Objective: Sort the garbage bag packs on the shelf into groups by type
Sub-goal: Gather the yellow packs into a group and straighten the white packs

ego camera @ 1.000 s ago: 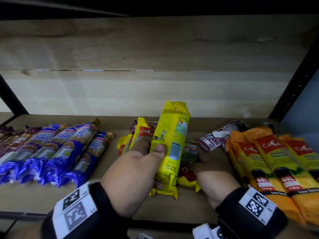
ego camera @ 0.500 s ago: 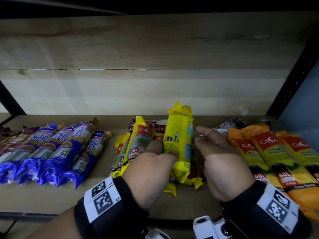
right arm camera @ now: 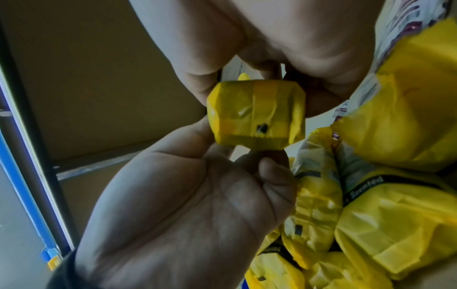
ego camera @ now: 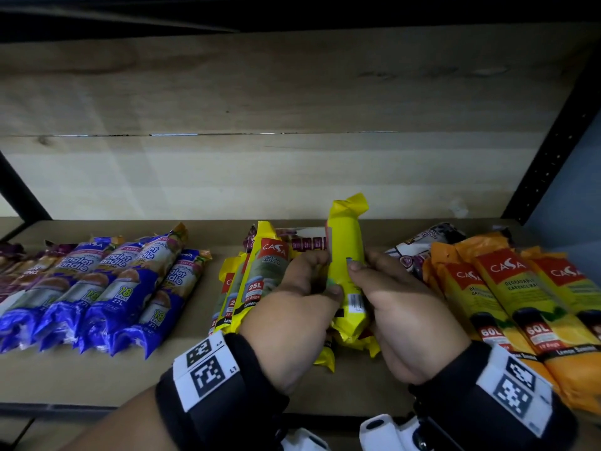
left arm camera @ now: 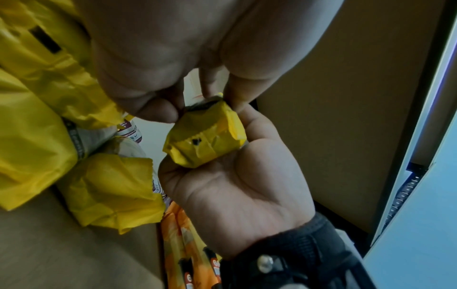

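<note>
My left hand (ego camera: 294, 307) and right hand (ego camera: 395, 307) both grip yellow pack (ego camera: 345, 255), lifted upright above yellow pile (ego camera: 260, 281) mid-shelf. Orange packs (ego camera: 507, 297) crowd right; bare board (ego camera: 208, 294) left, before blue packs (ego camera: 107, 288).

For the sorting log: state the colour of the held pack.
Yellow pack, held in both hands; the head view shows it best.

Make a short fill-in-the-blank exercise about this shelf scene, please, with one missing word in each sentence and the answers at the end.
1. Both hands, the left hand and the right hand, hold one ____ pack.
2. The orange packs carry the volume 60L and lie at the ____ end of the shelf.
3. The blue packs are printed with 27L and the number ____.

Answers: yellow; right; 18
</note>
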